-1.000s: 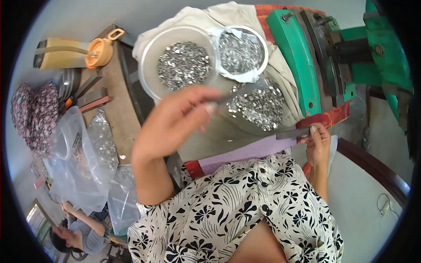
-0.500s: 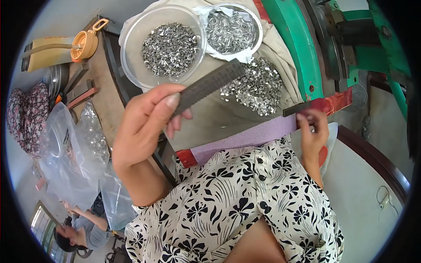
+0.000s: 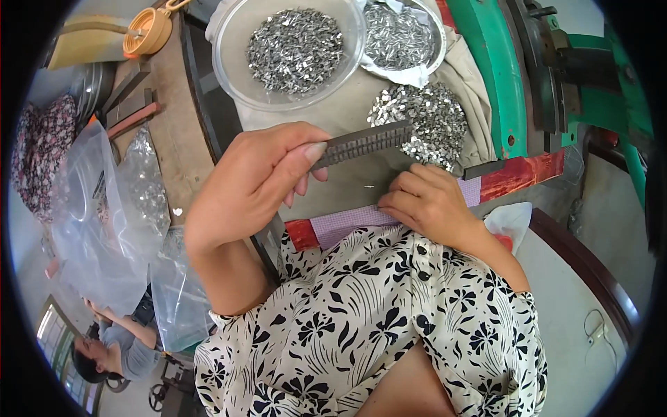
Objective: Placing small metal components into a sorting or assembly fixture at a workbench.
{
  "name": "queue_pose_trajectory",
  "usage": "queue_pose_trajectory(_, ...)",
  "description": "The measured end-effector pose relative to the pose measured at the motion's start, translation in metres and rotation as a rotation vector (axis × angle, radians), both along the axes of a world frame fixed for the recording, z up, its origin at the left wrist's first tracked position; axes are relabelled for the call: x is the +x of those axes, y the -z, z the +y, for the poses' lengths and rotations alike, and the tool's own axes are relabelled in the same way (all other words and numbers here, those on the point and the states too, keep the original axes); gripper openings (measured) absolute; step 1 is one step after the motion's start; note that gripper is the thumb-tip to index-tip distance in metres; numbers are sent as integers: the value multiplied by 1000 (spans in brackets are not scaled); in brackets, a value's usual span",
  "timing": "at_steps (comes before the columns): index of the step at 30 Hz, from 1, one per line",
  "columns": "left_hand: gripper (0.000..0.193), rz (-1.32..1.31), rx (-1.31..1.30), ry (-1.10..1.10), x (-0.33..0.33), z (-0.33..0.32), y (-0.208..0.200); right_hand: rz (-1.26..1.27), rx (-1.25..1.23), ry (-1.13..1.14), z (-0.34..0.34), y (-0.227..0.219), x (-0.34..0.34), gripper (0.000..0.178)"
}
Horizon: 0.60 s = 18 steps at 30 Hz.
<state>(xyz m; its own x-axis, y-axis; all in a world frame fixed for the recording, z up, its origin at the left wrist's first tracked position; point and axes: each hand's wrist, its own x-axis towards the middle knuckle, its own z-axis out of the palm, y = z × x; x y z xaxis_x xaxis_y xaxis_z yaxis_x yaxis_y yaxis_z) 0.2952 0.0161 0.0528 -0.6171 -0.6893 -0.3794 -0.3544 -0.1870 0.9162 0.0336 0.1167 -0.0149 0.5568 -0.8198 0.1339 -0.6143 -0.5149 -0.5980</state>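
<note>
My left hand (image 3: 257, 177) grips one end of a dark metal bar (image 3: 368, 141) with a row of small slots along its side, held tilted above the grey-beige cloth (image 3: 347, 191). Just right of the bar's far end, my right hand (image 3: 427, 201) is over the cloth's near edge with its fingers curled in; whatever they may pinch is hidden. Beyond it lies a loose pile of small shiny metal pieces (image 3: 434, 115). A single tiny shiny piece (image 3: 369, 186) rests on the cloth between my hands.
A clear plastic tub (image 3: 221, 52) and a metal bowl (image 3: 439, 48) hold small metal parts at the back. Green machine frame (image 3: 483, 76) stands at the right, a flat dark bar (image 3: 483, 169) near its foot. Plastic bags (image 3: 97, 229) hang left; another person (image 3: 132, 351) sits beyond.
My right hand has moved left from the dark bar by the machine to the cloth near the pile. The slotted bar in my left hand has swung lower and more level.
</note>
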Motion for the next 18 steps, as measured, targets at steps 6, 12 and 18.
queue_pose_trajectory(6, 26, -16, 18, 70, -4, -2, 8, 98, -72, -85, 5, 4, 10, 12)
queue_pose_trajectory(12, 26, -46, 3, 62, 1, -1, 7, 265, -49, -97, 7, -8, 19, 11)
queue_pose_trajectory(18, 25, -45, -38, 116, 6, 0, 8, 57, 20, 89, 7, -3, 14, 18)
